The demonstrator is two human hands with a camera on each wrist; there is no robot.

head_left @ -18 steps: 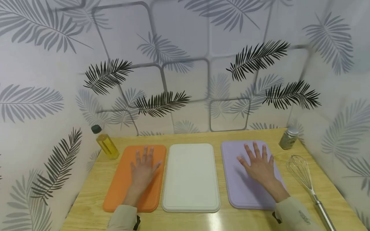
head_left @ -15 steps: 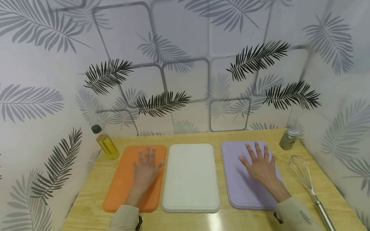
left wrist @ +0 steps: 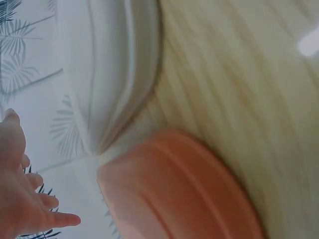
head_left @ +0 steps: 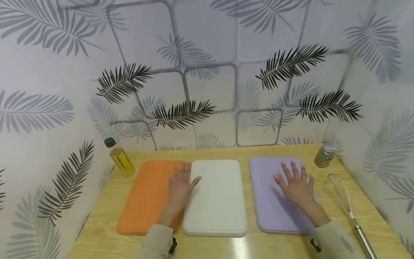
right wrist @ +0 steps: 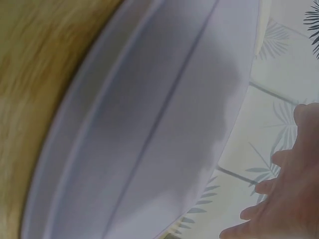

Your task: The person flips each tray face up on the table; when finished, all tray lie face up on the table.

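Left hand (head_left: 180, 185) over the adjoining edges of the orange board (head_left: 145, 205) and the white board (head_left: 220, 205): fingers straight and slightly parted, thumb angled out to the right above the white, nothing held. In the left wrist view, set against the patterned wall (left wrist: 84, 194) and apart from both boards; hovering, by the look of it, rather than pressing. For firm contact, probably best to lower flat over one board's middle, to avoid tipping or sliding either with weight across two edges.

Farther right, right hand (head_left: 297, 187) above the purple board (head_left: 265, 205): fingers straight and fanned, thumb pointing to the far left, likewise without a hold on anything. In the right wrist view, also apart from the board. Probably wise to match the height of both palms, wrists loose.

As for materials, at far left a slim bottle (head_left: 122, 161), glass or plastic hard to tell, with yellow liquid and a dark cap. Next, three smooth, rounded rectangular boards with raised borders, orange and white just beside each other, purple across a wider gap. Beneath, a pale wood-grain table (head_left: 103, 216) with a glossy near edge. At far right, a squat see-through jar (head_left: 324, 157) with a silvery lid. Nearer, a shiny metal whisk (head_left: 358, 230), wire loops toward the far side.
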